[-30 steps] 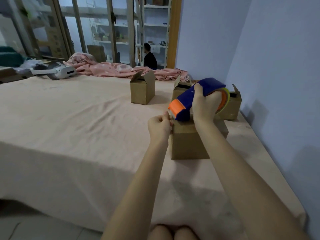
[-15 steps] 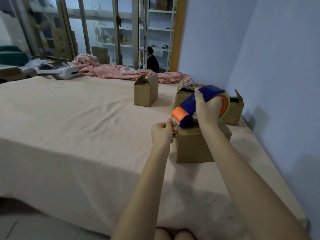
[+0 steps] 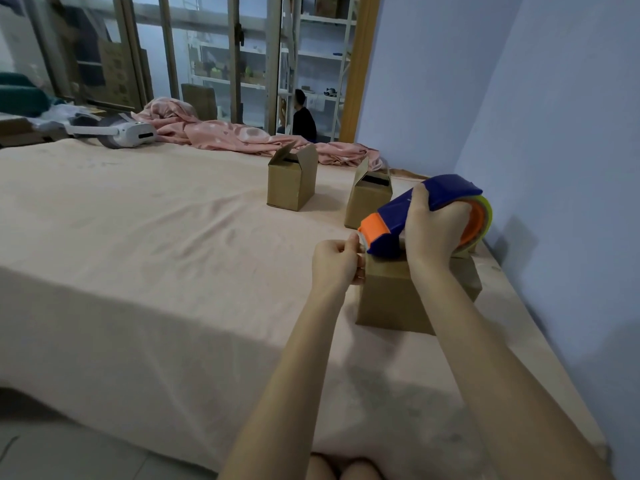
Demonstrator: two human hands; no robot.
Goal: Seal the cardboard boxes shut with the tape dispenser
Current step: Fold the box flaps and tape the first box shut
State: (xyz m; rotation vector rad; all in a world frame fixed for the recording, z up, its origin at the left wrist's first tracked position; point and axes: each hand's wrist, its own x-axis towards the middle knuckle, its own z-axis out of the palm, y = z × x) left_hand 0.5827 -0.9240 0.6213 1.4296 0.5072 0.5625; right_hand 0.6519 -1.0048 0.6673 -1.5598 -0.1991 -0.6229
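Observation:
A small closed cardboard box (image 3: 391,296) stands on the pink-covered bed, right of centre. My right hand (image 3: 434,233) grips a blue and orange tape dispenser (image 3: 398,220) just above the box top, orange nose pointing left. My left hand (image 3: 337,263) pinches the clear tape end at the dispenser's nose, beside the box's upper left corner. Two more boxes with raised flaps stand further back: one (image 3: 292,181) in the middle, another (image 3: 367,199) behind the dispenser. Whether a further box sits behind my right hand is hidden.
A pink blanket (image 3: 225,131) lies crumpled along the bed's far edge, with a white headset (image 3: 128,133) at the far left. The blue wall (image 3: 554,133) runs close along the right side. A person sits beyond the glass partition (image 3: 303,117).
The view shifted slightly, so the boxes sit lower and further right in frame. Both hands keep their holds on the tape end and the dispenser over the near box.

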